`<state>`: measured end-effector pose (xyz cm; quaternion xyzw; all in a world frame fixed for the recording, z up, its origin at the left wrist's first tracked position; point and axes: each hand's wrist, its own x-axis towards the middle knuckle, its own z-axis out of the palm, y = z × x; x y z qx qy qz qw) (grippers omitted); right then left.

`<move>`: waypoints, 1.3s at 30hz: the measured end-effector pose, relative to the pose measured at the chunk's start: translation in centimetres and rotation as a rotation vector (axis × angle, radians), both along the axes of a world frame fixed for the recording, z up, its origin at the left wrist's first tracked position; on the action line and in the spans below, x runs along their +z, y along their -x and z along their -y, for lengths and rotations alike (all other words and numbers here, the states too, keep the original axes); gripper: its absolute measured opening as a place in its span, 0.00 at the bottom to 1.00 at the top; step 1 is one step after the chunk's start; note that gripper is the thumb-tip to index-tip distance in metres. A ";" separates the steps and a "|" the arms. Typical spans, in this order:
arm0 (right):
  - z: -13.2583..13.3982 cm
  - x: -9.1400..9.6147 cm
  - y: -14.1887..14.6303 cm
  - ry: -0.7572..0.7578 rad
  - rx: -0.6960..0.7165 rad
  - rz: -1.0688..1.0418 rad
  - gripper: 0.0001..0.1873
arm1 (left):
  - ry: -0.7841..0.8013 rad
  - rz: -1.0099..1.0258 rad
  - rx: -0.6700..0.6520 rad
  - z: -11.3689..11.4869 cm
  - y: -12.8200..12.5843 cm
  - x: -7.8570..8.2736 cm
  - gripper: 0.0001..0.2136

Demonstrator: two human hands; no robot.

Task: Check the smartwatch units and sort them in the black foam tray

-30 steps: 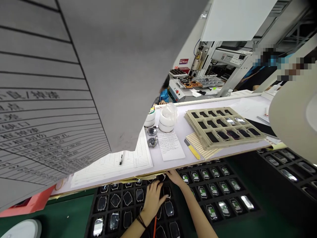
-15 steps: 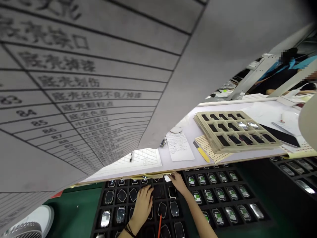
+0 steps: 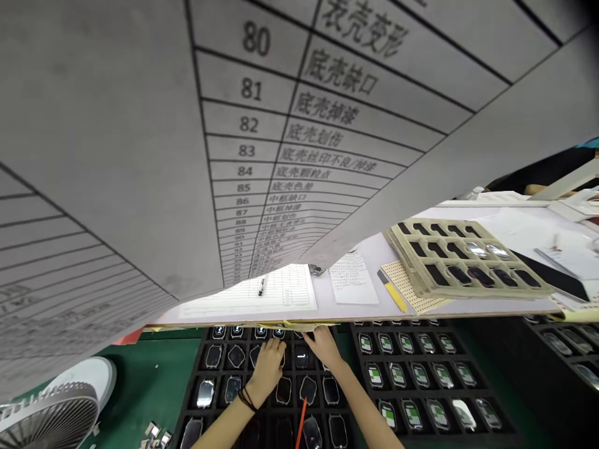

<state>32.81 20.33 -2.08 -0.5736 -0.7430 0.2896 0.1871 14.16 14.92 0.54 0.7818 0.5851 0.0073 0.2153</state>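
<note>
A black compartment tray (image 3: 275,408) holds rows of watches on the green surface below the table edge. My left hand (image 3: 266,369), with a dark band on the wrist, lies over the tray's middle columns, its fingers partly spread and bent onto the watches. My right hand (image 3: 324,347) reaches to the upper right of the same tray, thumb apart from the fingers; what lies under its fingertips is hidden. Between the hands, one watch (image 3: 302,357) shows small white text on its screen. An orange stick-like thing (image 3: 302,419) rests across the lower part of the tray.
A second tray of watches (image 3: 423,399) stands at right. On the table are a stacked beige tray (image 3: 437,292), a yellow-and-grey cutter (image 3: 395,295), a handwritten sheet (image 3: 353,284) and a pen (image 3: 261,287). A hanging printed sheet (image 3: 196,156) blocks much of the view; a fan (image 3: 51,418) stands lower left.
The camera view has shifted, so the hanging sheet fills more of the right side. A watch screen between my hands has lit up. Both hands stay over the tray, slightly shifted.
</note>
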 end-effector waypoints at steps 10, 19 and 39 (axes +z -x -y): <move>0.5 1.0 1.5 -0.118 -0.007 0.094 0.17 | 0.084 0.010 0.173 0.9 4.9 1.7 0.23; 11.4 -1.2 3.6 -0.215 -0.001 0.041 0.21 | 0.141 -0.034 0.216 -0.2 3.8 1.6 0.20; 24.0 -6.4 5.2 -0.266 0.071 0.237 0.32 | 0.146 -0.041 0.359 1.1 10.1 3.0 0.18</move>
